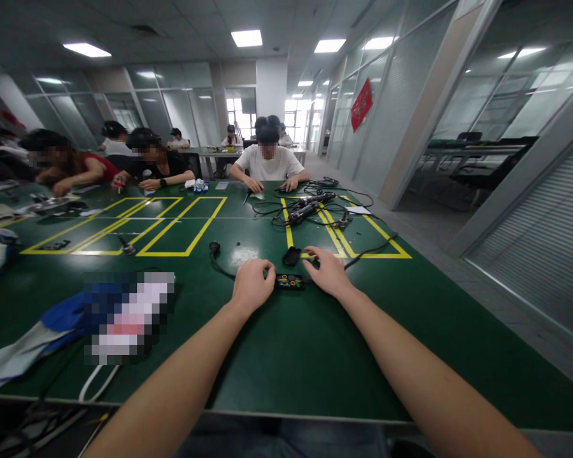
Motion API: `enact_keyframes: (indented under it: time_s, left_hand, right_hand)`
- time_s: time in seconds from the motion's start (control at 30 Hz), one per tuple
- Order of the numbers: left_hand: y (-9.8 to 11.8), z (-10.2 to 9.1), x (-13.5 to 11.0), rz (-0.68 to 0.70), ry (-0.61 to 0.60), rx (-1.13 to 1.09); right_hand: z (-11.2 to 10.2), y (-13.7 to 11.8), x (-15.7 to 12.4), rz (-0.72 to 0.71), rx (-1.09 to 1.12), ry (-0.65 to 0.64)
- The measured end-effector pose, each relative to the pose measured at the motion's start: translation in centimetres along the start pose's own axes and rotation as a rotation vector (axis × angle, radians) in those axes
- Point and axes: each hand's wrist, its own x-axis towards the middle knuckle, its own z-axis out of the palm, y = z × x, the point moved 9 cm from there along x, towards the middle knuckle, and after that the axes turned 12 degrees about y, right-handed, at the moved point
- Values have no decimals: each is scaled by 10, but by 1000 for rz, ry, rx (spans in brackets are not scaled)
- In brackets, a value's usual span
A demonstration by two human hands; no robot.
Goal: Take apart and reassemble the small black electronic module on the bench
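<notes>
Between my hands lies a small opened black cable box, its inside showing yellow and orange parts. My left hand is curled closed at the box's left end; its fingertips are partly hidden. A black cord runs out from under that hand to a black plug. My right hand is open at the box's right end, thumb and fingers apart. Just beyond the box, near my right fingertips, sits a loose black cover. Another stretch of black cable leads away past my right hand.
Tangled black cables and rods lie farther back on the green table, marked with yellow tape. A blue-and-white cloth and a blurred-out flat item lie at left. Across the table sits a person in white; others work at left.
</notes>
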Motion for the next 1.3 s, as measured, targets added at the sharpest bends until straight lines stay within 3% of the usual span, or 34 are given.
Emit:
enact_keyframes:
  time_s: [0.23, 1.3]
  left_hand:
    - [4, 1, -2, 37, 0, 20]
    - [8, 4, -3, 9, -1, -132]
  right_hand:
    - [7, -23, -13, -189, -101, -111]
    - [13, -2, -4, -175, 125, 17]
